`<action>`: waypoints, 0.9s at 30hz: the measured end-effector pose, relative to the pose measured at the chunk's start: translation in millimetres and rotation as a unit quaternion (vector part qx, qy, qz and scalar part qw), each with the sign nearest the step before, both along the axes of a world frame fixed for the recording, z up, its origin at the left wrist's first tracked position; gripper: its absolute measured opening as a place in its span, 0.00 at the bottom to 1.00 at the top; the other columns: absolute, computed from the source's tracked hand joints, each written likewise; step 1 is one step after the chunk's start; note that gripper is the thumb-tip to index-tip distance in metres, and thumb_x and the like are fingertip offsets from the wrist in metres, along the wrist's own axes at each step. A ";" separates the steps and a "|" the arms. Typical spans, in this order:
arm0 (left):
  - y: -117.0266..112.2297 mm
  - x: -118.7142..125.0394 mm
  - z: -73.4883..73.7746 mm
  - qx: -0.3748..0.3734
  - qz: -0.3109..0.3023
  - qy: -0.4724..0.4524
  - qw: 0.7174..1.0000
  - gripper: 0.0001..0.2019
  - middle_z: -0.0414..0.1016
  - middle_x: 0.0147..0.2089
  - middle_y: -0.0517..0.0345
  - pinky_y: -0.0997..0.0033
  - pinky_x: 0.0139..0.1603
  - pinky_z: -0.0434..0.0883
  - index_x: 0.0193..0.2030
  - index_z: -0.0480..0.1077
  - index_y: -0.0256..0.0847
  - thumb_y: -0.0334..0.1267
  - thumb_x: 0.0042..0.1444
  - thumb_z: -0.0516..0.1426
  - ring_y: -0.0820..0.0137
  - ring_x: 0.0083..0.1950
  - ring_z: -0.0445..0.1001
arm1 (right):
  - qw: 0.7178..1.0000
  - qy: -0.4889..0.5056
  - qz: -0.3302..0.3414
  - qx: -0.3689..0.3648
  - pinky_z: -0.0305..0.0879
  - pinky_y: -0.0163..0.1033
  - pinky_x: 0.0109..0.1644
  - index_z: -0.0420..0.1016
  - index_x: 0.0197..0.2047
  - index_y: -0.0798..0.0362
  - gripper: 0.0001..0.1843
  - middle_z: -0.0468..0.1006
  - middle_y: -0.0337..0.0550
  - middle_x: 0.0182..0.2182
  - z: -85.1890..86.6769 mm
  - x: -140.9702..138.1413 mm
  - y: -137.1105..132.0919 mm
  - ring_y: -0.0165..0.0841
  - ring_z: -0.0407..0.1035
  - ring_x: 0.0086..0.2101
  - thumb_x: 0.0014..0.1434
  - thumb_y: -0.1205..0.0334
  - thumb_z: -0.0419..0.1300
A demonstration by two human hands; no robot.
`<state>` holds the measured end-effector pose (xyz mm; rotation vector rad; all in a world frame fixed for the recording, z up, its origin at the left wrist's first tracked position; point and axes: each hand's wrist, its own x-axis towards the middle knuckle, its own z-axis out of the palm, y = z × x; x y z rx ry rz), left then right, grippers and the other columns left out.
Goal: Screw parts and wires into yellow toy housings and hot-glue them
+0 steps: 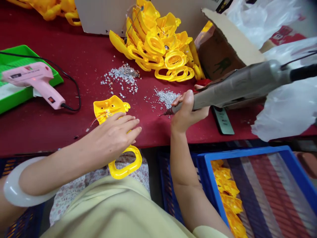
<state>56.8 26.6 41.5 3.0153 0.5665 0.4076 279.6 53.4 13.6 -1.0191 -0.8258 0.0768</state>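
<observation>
My left hand (112, 135) lies over a yellow plastic housing half (109, 105) at the table's front edge, its fingers holding the part down. The part's looped handle (126, 171) hangs past the edge above my lap, and thin wires show in its upper end. My right hand (185, 114) is wrapped round a grey electric screwdriver (237, 84). The bit points left, just in front of a pile of small screws (167, 98). Farther back lies a scattered heap of small shiny metal pieces (126, 76). My left palm hides the middle of the housing.
Yellow housings (158, 43) are heaped at the back. A pink glue gun (37, 79) rests on a green tray (55, 74) at left. To the right are an open cardboard box (218, 53), plastic bags (292, 96) and a phone-like slab (223, 120). A blue crate (247, 152) stands below.
</observation>
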 end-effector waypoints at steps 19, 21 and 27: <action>-62.9 -19.9 -26.2 -0.401 0.170 -0.327 0.839 0.05 0.82 0.37 0.58 0.76 0.36 0.72 0.39 0.77 0.38 0.32 0.59 0.59 0.72 0.36 0.79 | 0.937 0.027 0.347 -0.009 0.58 0.36 0.14 0.75 0.39 0.47 0.11 0.67 0.27 0.18 70.7 -81.2 -114.5 0.25 0.56 0.14 0.50 0.57 0.66; -66.8 -21.6 -31.5 -0.434 0.178 -0.359 0.807 0.05 0.82 0.37 0.59 0.76 0.35 0.73 0.38 0.78 0.39 0.31 0.59 0.59 0.72 0.35 0.79 | 0.935 0.030 0.352 -0.007 0.57 0.36 0.14 0.76 0.39 0.47 0.12 0.66 0.27 0.18 69.9 -83.8 -115.1 0.25 0.55 0.14 0.50 0.57 0.67; -75.3 -23.7 -41.4 -0.482 0.183 -0.438 0.737 0.03 0.82 0.34 0.58 0.76 0.35 0.75 0.36 0.79 0.39 0.33 0.57 0.62 0.71 0.33 0.80 | 0.919 -0.023 0.388 -0.059 0.54 0.37 0.13 0.77 0.42 0.39 0.13 0.62 0.28 0.17 68.8 -69.1 -117.2 0.27 0.51 0.13 0.52 0.51 0.64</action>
